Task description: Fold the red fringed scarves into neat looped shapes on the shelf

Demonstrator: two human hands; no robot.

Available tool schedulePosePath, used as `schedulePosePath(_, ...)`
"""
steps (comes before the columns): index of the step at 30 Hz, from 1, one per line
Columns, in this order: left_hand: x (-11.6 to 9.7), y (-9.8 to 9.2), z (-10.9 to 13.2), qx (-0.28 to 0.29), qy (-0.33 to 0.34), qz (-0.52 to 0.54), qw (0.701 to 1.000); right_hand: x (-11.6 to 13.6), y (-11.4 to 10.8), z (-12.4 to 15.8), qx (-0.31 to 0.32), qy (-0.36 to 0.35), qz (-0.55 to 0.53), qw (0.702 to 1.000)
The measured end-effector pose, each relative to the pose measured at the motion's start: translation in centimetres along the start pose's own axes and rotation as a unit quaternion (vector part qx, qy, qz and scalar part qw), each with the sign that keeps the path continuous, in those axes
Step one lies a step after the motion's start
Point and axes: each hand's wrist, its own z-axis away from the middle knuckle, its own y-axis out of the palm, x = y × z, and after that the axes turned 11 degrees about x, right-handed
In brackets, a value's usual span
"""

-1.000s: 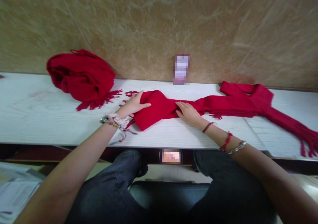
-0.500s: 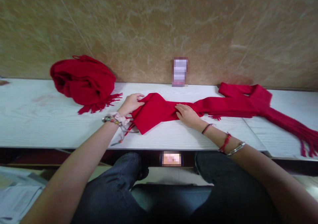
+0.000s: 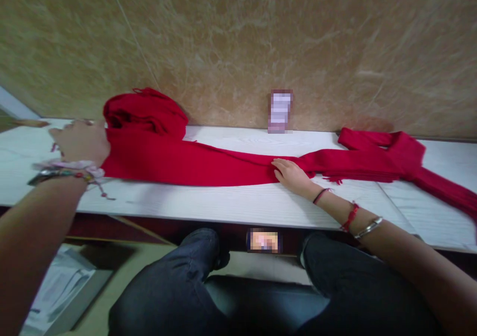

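A red scarf (image 3: 194, 164) lies stretched lengthwise along the white table. Its left end is at my left hand (image 3: 80, 139), which is closed on the cloth and slightly smeared by motion. My right hand (image 3: 292, 174) rests flat on the scarf near the middle, fingers stretched out and pressing it down. Behind the scarf's left part, partly hidden by it, sits a bulky heap of red scarf cloth (image 3: 149, 112). To the right of my right hand, more folded red scarf cloth (image 3: 361, 162) lies on the table, with a strip trailing off at the right.
The white table (image 3: 223, 204) runs along a brown marbled wall (image 3: 231, 42). A blurred upright phone-like object (image 3: 280, 111) leans on the wall. Below the table edge is another blurred screen (image 3: 264, 240). A box with papers (image 3: 61, 286) stands on the floor at lower left.
My left hand has swept far to the left, drawing the folded scarf end out flat in front of the heap. My right hand stays on the scarf. The view has shifted slightly left.
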Motion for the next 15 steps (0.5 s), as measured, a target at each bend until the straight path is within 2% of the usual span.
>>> schedulePosePath(3,-1.3,1.7,0.4,-0.038,-0.013,0.032,0.999,0.1,-0.2,-0.1,0.009,0.005,0.001,1.0)
schedulePosePath(6,-3.0,3.1,1.3,-0.004,0.037,0.046,0.998,0.0,-0.6,-0.5,0.016,0.023,-0.012,1.0)
schedulePosePath(9,-3.9,4.5,2.0,0.023,0.076,0.079,0.994,-0.3,-0.9,-1.1,0.017,0.023,-0.007,1.0)
schedulePosePath(11,-3.9,5.8,2.2,0.03,0.059,0.134,0.989,-0.6,-0.8,-1.5,0.015,0.005,0.009,1.0)
schedulePosePath(15,-2.9,8.3,2.0,0.095,-0.008,0.202,0.975,-1.4,0.2,-1.6,-0.007,-0.026,0.01,1.0)
